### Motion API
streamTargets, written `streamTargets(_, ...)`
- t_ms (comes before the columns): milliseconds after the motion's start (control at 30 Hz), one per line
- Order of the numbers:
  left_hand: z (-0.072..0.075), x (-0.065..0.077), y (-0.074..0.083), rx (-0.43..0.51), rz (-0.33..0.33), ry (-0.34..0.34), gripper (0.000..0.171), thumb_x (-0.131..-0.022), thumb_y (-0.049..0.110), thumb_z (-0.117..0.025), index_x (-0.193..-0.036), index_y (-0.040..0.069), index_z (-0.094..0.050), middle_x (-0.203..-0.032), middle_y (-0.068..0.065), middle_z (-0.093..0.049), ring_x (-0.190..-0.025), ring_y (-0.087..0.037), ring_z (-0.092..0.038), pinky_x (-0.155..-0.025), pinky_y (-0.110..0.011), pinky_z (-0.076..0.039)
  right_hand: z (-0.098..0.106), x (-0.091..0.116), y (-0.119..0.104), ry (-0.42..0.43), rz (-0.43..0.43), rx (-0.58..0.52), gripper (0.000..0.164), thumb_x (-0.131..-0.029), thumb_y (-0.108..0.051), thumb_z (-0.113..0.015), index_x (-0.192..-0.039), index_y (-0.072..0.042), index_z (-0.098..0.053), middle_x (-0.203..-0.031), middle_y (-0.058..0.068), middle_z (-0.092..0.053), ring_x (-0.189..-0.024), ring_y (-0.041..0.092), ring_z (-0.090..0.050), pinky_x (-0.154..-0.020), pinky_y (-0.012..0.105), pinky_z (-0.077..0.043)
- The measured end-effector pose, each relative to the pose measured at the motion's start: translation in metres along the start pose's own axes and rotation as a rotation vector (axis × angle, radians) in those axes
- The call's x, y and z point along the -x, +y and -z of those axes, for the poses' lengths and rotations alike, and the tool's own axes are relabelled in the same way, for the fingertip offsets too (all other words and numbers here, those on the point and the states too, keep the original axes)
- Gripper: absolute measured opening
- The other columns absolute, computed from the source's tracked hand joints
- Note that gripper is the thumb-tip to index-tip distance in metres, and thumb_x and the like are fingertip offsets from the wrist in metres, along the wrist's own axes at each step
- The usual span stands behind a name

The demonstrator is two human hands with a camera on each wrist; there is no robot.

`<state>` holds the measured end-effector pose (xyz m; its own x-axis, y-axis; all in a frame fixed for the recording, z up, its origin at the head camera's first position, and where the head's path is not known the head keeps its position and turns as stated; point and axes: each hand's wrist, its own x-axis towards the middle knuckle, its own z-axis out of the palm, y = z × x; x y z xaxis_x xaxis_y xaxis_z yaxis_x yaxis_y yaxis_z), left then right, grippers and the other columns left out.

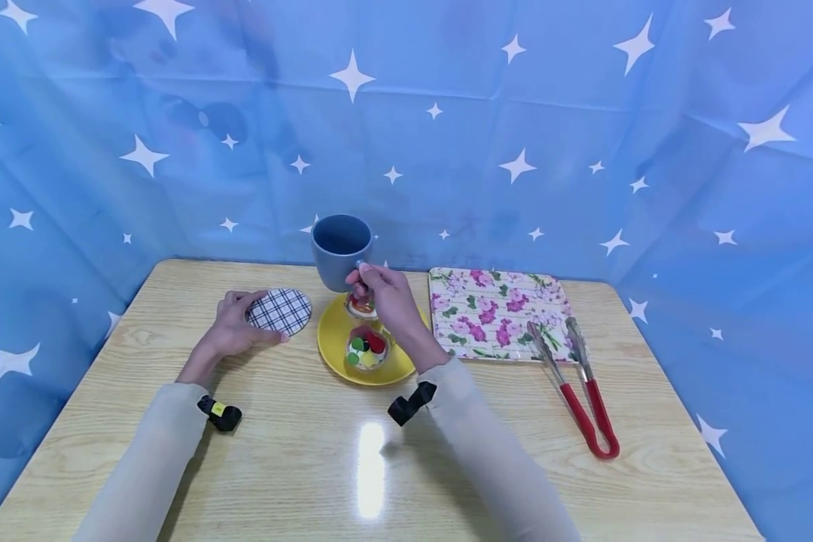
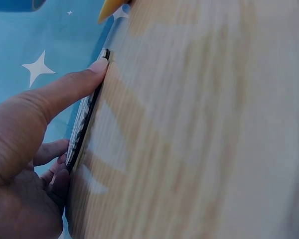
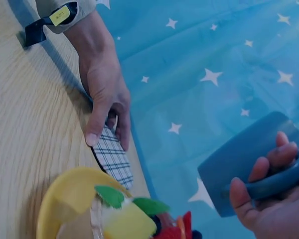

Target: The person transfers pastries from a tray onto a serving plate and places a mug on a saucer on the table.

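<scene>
Held up in the air by its handle, a blue-grey mug (image 1: 342, 252) is gripped by my right hand (image 1: 389, 297) above the back of the yellow plate. The right wrist view shows the mug (image 3: 254, 159) tilted, fingers curled through and around its handle. On the table at the left lies a round checked coaster (image 1: 280, 312). My left hand (image 1: 233, 324) pinches the coaster's edges, thumb on the near side and fingers on the far side. In the left wrist view the coaster (image 2: 84, 117) appears edge-on, flat against the wood.
Two small clear cups filled with colourful pieces, the nearer one (image 1: 367, 348) fully visible, stand on the yellow plate (image 1: 332, 354). A floral tray (image 1: 474, 301) lies at the back right, with red-handled tongs (image 1: 592, 421) resting partly over it. A starry blue curtain (image 1: 447, 135) hangs behind.
</scene>
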<state>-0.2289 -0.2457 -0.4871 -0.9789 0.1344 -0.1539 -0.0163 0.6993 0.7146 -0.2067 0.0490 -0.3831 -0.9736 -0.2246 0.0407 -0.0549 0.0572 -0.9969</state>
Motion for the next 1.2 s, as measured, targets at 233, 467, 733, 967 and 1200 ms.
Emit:
streamTargets(233,0.002,-0.001,0.001,0.000,0.004,0.002,0.111,-0.077,0.040,-0.090,-0.162,0.005,-0.027,-0.158,-0.031,-0.017,-0.143,-0.050,-0.016,-0.119,-0.073,-0.031,-0.019,-0.004,0.000,-0.044,-0.057,-0.027,0.039,-0.112,-0.032,-0.040,-0.103,-0.006,-0.067,-0.086,0.002,-0.052,-0.096,0.034,-0.052,-0.084,0.036,-0.052)
streamTargets(467,0.003,0.000,0.001,-0.001,-0.007,0.023,0.111,-0.075,0.038,-0.091,-0.160,0.002,-0.030,-0.156,-0.031,-0.022,-0.142,-0.050,-0.019,-0.120,-0.071,-0.031,-0.038,-0.009,0.006,-0.037,-0.075,-0.002,0.040,-0.112,-0.032,-0.041,-0.098,-0.009,-0.070,-0.084,0.001,-0.054,-0.092,0.023,-0.055,-0.088,0.036,-0.056)
streamTargets(733,0.002,-0.001,0.001,0.005,-0.015,0.018,0.111,-0.076,0.038,-0.091,-0.161,0.003,-0.029,-0.157,-0.032,-0.021,-0.143,-0.051,-0.018,-0.119,-0.071,-0.030,-0.054,-0.012,0.016,-0.036,-0.080,-0.008,0.039,-0.112,-0.032,-0.042,-0.097,-0.009,-0.070,-0.083,-0.001,-0.054,-0.090,0.021,-0.054,-0.093,0.051,-0.056)
streamTargets(967,0.001,-0.001,0.001,0.011,-0.023,0.019,0.110,-0.075,0.037,-0.091,-0.161,0.003,-0.030,-0.155,-0.032,-0.021,-0.142,-0.050,-0.018,-0.118,-0.071,-0.030,-0.062,-0.014,0.023,-0.069,-0.112,0.004,0.039,-0.112,-0.034,-0.041,-0.097,-0.012,-0.070,-0.085,-0.002,-0.053,-0.093,0.020,-0.054,-0.096,0.047,-0.056)
streamTargets(1200,0.000,-0.001,0.000,0.026,-0.032,0.026,0.109,-0.076,0.036,-0.091,-0.160,0.001,-0.031,-0.152,-0.031,-0.025,-0.139,-0.048,-0.020,-0.117,-0.071,-0.030,-0.071,-0.017,0.030,-0.084,-0.134,-0.018,0.040,-0.111,-0.034,-0.041,-0.098,-0.012,-0.071,-0.086,-0.001,-0.055,-0.091,0.016,-0.055,-0.097,0.041,-0.056)
